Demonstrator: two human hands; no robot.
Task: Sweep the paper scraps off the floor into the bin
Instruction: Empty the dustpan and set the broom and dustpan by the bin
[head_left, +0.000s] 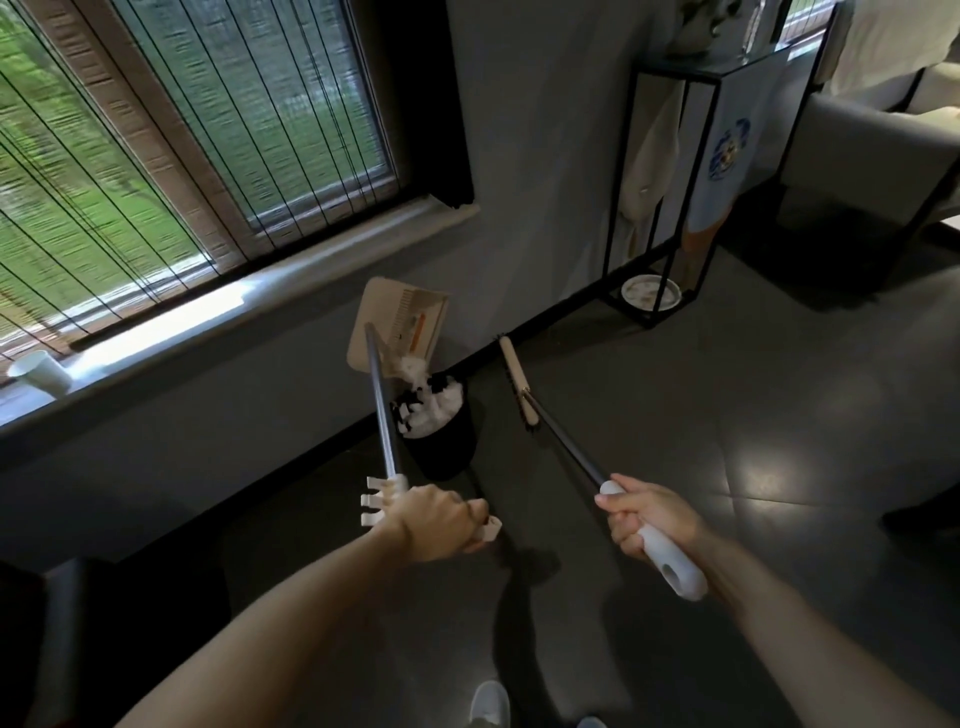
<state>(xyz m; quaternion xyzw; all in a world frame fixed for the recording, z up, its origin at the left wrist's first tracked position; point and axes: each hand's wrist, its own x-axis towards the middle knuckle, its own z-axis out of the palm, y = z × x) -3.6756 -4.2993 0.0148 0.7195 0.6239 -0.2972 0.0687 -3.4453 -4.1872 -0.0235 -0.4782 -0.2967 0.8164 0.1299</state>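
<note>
A black bin (444, 441) stands on the dark floor by the wall, filled with white paper scraps (436, 405). A beige dustpan (397, 325) is tipped up above the bin's rim, and scraps fall from its lower edge into the bin. My left hand (434, 522) grips the white comb-toothed top of the dustpan's long grey handle. My right hand (649, 517) grips the white handle end of a broom (519, 382). The broom's dark pole runs forward to a beige head with dark bristles, held just right of the bin.
A window with a blind and a sill fills the left, with a white cup (39, 371) on the sill. A black metal stand (670, 171) at the back right has a white dish (651, 292) at its base. A grey sofa (872, 145) stands beyond. My white shoe (488, 704) shows at the bottom.
</note>
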